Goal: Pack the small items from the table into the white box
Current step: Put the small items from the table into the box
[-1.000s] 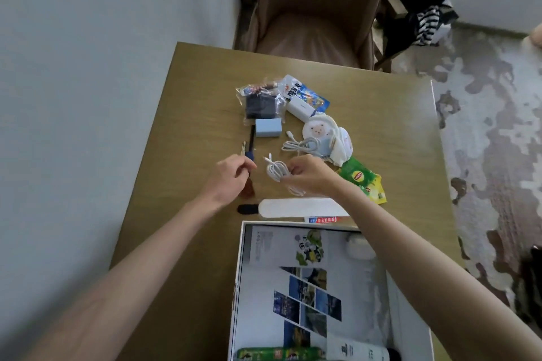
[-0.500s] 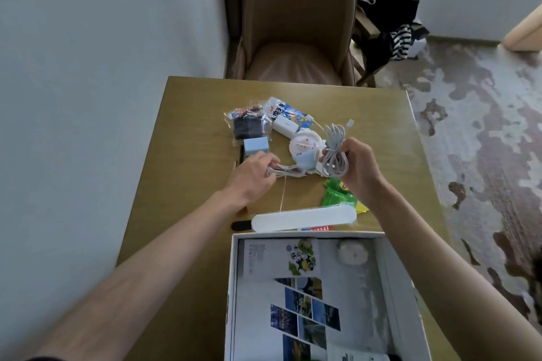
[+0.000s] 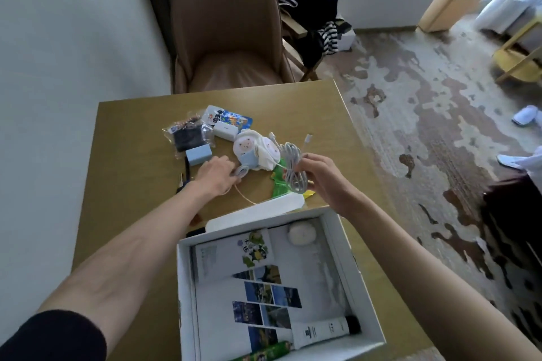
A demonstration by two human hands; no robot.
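My right hand (image 3: 319, 176) grips a coiled white cable (image 3: 293, 168), held above the table just beyond the white box (image 3: 343, 246). My left hand (image 3: 215, 173) rests on the table with its fingers around a second small coiled cable (image 3: 242, 170), whose loose end trails toward the box. Close behind them sit white cartoon earmuffs (image 3: 255, 149), a light-blue block (image 3: 198, 155), a white charger (image 3: 225, 129), a clear bag with a dark item (image 3: 187, 135) and a colourful packet (image 3: 228, 118). The box holds a photo booklet, a round white case (image 3: 301, 232), a white tube (image 3: 319, 331) and a green tube.
A long white flat case (image 3: 255, 214) lies on the wooden table (image 3: 126, 173) against the box's far edge, beside green tea sachets (image 3: 278, 189). A pen (image 3: 186, 165) lies left. A brown chair (image 3: 228, 38) stands behind the table; patterned carpet spreads on the right.
My right hand lifted the coiled cable off the table and carried it right. My left hand moved forward onto the second cable. The view tilted up.
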